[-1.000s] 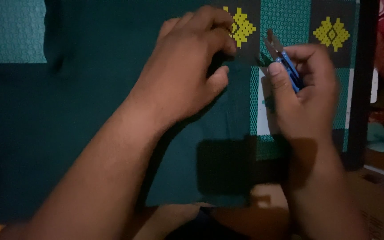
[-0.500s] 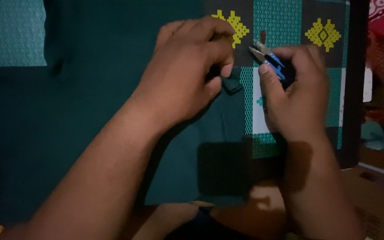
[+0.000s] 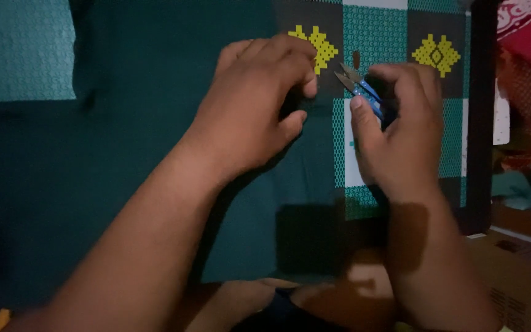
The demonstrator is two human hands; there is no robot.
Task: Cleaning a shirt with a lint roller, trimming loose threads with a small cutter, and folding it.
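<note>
My left hand (image 3: 256, 110) rests on a dark teal cloth (image 3: 142, 154), its fingers curled and pinching the fabric near a yellow diamond motif (image 3: 314, 46). My right hand (image 3: 401, 123) grips small blue-handled thread snips (image 3: 357, 86), blades pointing up-left toward the left hand's fingertips. The blades are slightly apart and hover just right of the pinched spot. The cloth carries a patterned panel (image 3: 373, 37) of teal, white and black squares.
A second yellow diamond motif (image 3: 436, 54) lies at the upper right of the panel. Red patterned fabric (image 3: 527, 37) is heaped at the right edge. A brown cardboard surface (image 3: 517, 283) shows at the lower right. My knee (image 3: 247, 301) is visible below.
The snips have tilted so their blades point toward the left fingertips, and my right hand has shifted slightly left. The left hand keeps its pinch on the cloth.
</note>
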